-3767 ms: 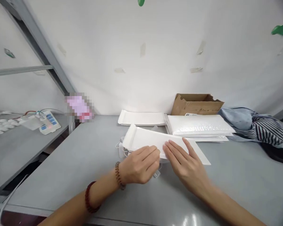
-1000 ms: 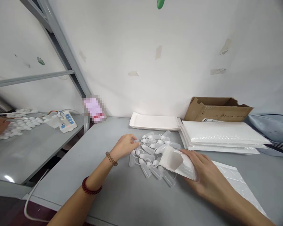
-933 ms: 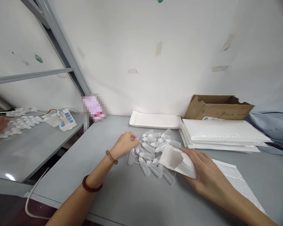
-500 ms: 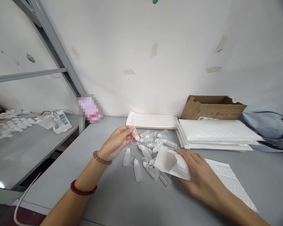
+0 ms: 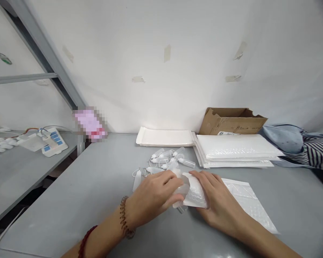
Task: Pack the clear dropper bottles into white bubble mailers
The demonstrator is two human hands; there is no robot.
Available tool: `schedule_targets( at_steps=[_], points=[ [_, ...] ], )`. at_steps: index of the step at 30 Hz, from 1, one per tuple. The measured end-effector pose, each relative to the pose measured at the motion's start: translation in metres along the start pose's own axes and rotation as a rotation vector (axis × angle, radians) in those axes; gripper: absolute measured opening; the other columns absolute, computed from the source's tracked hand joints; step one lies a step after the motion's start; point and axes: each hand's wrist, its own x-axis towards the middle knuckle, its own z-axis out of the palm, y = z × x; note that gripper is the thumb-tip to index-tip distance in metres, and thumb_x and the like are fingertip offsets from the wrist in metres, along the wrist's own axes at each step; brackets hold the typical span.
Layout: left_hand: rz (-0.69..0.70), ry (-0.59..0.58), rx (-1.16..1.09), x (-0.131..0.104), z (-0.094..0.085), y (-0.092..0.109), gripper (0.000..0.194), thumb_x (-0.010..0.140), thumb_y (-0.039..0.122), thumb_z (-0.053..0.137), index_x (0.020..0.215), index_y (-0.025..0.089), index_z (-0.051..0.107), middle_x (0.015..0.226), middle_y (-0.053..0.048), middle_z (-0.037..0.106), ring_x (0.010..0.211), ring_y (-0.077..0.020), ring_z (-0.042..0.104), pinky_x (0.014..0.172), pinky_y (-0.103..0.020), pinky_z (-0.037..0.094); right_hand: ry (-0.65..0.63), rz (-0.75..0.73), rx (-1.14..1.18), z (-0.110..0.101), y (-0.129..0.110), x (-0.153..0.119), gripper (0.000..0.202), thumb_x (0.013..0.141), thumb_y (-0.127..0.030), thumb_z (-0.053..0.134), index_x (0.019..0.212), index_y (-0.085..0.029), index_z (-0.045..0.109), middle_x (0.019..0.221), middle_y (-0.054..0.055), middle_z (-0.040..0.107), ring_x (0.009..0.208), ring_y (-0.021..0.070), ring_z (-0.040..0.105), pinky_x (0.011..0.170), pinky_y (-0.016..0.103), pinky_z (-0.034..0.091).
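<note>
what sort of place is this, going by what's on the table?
Probably a packing bench, perhaps in a small workshop or warehouse: small plastic bottles lie loose on a gray table, the right hand holds a white padded mailer, and a stack of mailers lies beyond.

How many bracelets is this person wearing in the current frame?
2, both on the left arm: a brown coiled bracelet just behind the left hand, and a dark red bracelet farther up that arm. Any worn beyond the picture's edge would be hidden.
</note>
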Motion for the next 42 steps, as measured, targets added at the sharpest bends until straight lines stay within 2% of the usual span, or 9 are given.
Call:
schedule_targets(
  at_steps=[3,6,10,15,19,28,32,37,42],
  points=[
    [0.004,0.064,-0.278,0.004,-0.012,0.002,0.018,0.082,0.026,0.065,0.098,0.017,0.066,0.111,-0.009,0.065,0.084,-0.0156,0.063,0.073,-0.024,0.052,-0.016,-0.013,0.018,-0.001,-0.001,-0.001,0.052,0.074,-0.015,0.047,0.125,-0.019,0.035,0.109,0.012,0.057,0.097,0.0281,0.054,0.08,0.045,0.042],
    [-0.191,0.059,-0.449,0.004,-0.041,-0.008,0.019,0.082,0.032,0.064,0.093,0.017,0.068,0.103,-0.006,0.069,0.085,-0.0158,0.065,0.073,-0.023,0.053,0.002,-0.015,0.018,-0.002,-0.001,-0.002,0.052,0.074,-0.015,0.048,0.124,-0.02,0.035,0.109,0.011,0.057,0.097,0.0278,0.054,0.079,0.044,0.043],
    [-0.647,-0.051,-0.055,-0.006,-0.071,-0.038,0.029,0.082,0.042,0.057,0.095,0.017,0.066,0.087,-0.005,0.07,0.082,-0.021,0.064,0.071,-0.03,0.05,0.056,-0.017,0.003,-0.001,0.002,-0.002,0.055,0.074,-0.017,0.048,0.127,-0.021,0.033,0.109,0.012,0.058,0.098,0.0281,0.055,0.079,0.043,0.045],
    [-0.903,-0.342,0.069,-0.012,-0.064,-0.062,0.04,0.077,0.043,0.051,0.102,0.013,0.056,0.072,-0.005,0.066,0.066,-0.0224,0.063,0.055,-0.028,0.045,0.074,-0.022,-0.011,0.002,0.005,-0.001,0.053,0.076,-0.019,0.049,0.126,-0.022,0.034,0.109,0.011,0.059,0.097,0.0281,0.057,0.078,0.043,0.046],
    [-0.945,-0.374,-0.042,-0.006,-0.054,-0.063,0.039,0.069,0.032,0.055,0.102,0.011,0.053,0.062,0.001,0.06,0.049,-0.0166,0.056,0.044,-0.024,0.039,0.079,-0.015,0.002,0.003,0.005,0.0,0.052,0.076,-0.019,0.05,0.125,-0.022,0.036,0.109,0.01,0.059,0.096,0.0279,0.057,0.078,0.044,0.046],
    [-0.752,-0.035,-0.496,-0.004,-0.074,-0.041,0.025,0.077,0.037,0.061,0.093,0.017,0.061,0.06,0.004,0.059,0.057,-0.0126,0.059,0.06,-0.024,0.049,0.077,-0.018,-0.003,0.002,0.003,0.001,0.052,0.077,-0.018,0.048,0.126,-0.023,0.032,0.108,0.011,0.058,0.096,0.0278,0.056,0.077,0.044,0.046],
    [-0.558,0.016,-0.69,0.002,-0.051,-0.019,0.017,0.079,0.032,0.065,0.087,0.017,0.061,0.079,-0.002,0.068,0.071,-0.0152,0.064,0.066,-0.026,0.053,0.063,-0.008,0.017,0.003,0.001,0.001,0.052,0.077,-0.018,0.048,0.126,-0.022,0.032,0.108,0.012,0.057,0.098,0.0281,0.055,0.078,0.045,0.045],
    [-0.14,0.182,-0.326,-0.001,-0.005,-0.007,0.004,0.08,0.021,0.067,0.082,0.018,0.066,0.081,-0.003,0.07,0.074,-0.0147,0.061,0.068,-0.025,0.05,0.046,0.006,0.043,0.004,-0.001,-0.001,0.05,0.077,-0.016,0.048,0.124,-0.021,0.033,0.108,0.012,0.055,0.098,0.0276,0.053,0.079,0.045,0.044],
    [0.111,0.063,-0.207,-0.003,0.009,-0.001,0.017,0.089,0.009,0.049,0.084,0.016,0.064,0.089,-0.004,0.069,0.08,-0.0132,0.06,0.074,-0.022,0.047,0.04,0.011,0.065,0.005,-0.002,-0.001,0.053,0.076,-0.014,0.048,0.126,-0.02,0.031,0.108,0.012,0.054,0.097,0.0273,0.052,0.081,0.047,0.041]
  ],
)
